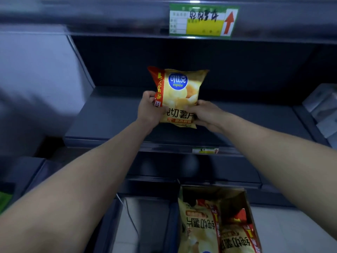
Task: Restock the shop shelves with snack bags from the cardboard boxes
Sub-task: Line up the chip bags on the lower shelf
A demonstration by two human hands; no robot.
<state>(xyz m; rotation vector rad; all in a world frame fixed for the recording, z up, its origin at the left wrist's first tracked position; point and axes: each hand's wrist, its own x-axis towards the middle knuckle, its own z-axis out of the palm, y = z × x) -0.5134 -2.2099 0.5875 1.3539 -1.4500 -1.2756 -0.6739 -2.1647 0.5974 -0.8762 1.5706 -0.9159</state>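
Observation:
A yellow chip bag [179, 92] with a blue round logo and a red side stripe stands upright over the dark middle shelf [113, 115]. My left hand [149, 110] grips its lower left edge, and my right hand [204, 115] grips its lower right corner. Both arms reach forward from the bottom of the view. Below, an open cardboard box [244, 199] holds more of the same yellow bags [198, 227], lying upside down to me.
A green and yellow price tag [202, 20] with a red arrow hangs on the upper shelf edge. A small label [205, 150] sits on the middle shelf's front rail. Pale packages [322, 110] lie on the neighbouring shelf at right. Lower shelves [182, 170] run beneath.

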